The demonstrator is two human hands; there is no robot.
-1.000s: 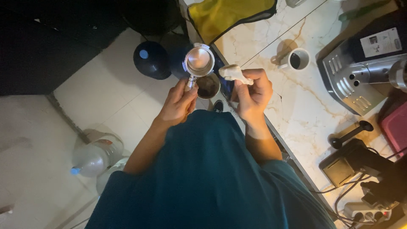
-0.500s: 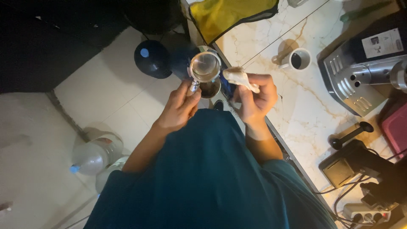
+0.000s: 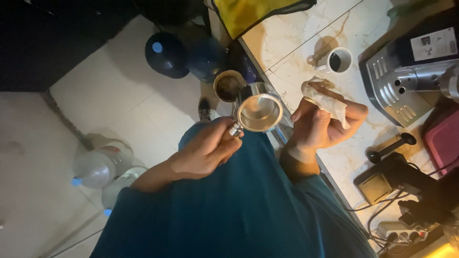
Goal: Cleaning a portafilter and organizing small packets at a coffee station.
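Note:
My left hand (image 3: 206,151) grips the handle of a shiny metal filter holder (image 3: 260,112), whose round empty basket faces up just off the counter's edge. My right hand (image 3: 321,122) is closed around a crumpled white cloth (image 3: 330,102), held beside the basket's right rim and apart from it. Both hands hover in front of my teal shirt. Below the basket, on the floor, stands a small round bin (image 3: 229,86) with dark grounds inside.
On the marble counter (image 3: 291,38) stand a white cup (image 3: 338,61) of dark coffee, a silver espresso machine (image 3: 406,81), a black tamper (image 3: 391,148) and a power strip (image 3: 397,231). Dark water jugs (image 3: 167,55) and clear bottles (image 3: 98,167) are on the tiled floor.
The filter holder has shifted right and closer to me, off the bin. My right hand has lowered the cloth and turned it away from the basket.

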